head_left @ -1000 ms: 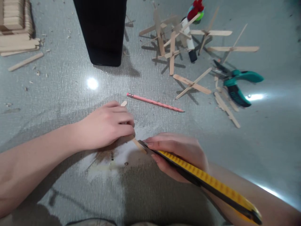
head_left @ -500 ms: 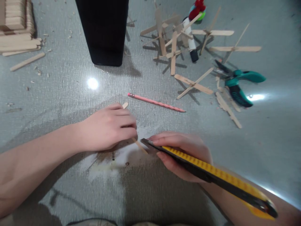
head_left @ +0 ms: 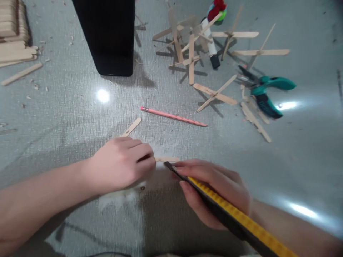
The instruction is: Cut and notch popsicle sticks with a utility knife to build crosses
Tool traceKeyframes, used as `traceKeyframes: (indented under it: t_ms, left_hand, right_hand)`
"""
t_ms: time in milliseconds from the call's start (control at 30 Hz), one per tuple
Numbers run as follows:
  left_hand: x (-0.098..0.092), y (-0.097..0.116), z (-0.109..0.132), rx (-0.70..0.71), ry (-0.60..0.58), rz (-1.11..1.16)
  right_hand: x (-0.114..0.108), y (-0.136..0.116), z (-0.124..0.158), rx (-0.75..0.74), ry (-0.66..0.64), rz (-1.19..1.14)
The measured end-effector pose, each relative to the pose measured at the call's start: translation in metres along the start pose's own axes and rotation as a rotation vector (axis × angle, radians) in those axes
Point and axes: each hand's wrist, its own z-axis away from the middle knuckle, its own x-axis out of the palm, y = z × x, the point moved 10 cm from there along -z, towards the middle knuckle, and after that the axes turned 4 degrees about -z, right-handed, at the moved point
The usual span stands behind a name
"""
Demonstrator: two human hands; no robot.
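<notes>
My left hand (head_left: 122,164) lies curled on the grey mat, its fingertips pinching one end of a short wooden craft stick (head_left: 167,159) that lies flat. My right hand (head_left: 214,191) grips a yellow and black utility knife (head_left: 233,216), whose blade tip sits just beside the free end of that stick. A second craft stick (head_left: 131,127) lies bare on the mat just beyond my left hand. A pink pencil (head_left: 173,116) lies a little farther away.
A black box (head_left: 107,35) stands at the back. Several glued stick crosses (head_left: 214,93) and a glue stick (head_left: 210,44) lie at the back right, beside teal pliers (head_left: 265,93). Stacked craft sticks (head_left: 13,32) fill the far left corner.
My left hand slid toward me, uncovering the second craft stick. The stick under my fingers turned from slanted to level. My right hand and the knife drew slightly toward me.
</notes>
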Motion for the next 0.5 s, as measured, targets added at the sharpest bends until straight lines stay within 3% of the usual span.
traceKeyframes:
  t_ms: [200,367,500]
  left_hand:
    - [0.000,-0.002,0.003,-0.202,0.028,-0.026]
    - [-0.006,0.011,0.000,-0.216,0.146,-0.127]
    - [-0.004,0.024,-0.004,-0.159,0.152,-0.241]
  right_hand:
    - [0.004,0.002,-0.001,-0.044,0.017,0.067]
    - [0.005,0.008,-0.002,-0.015,0.041,0.008]
    - [0.005,0.006,-0.002,-0.012,0.071,0.045]
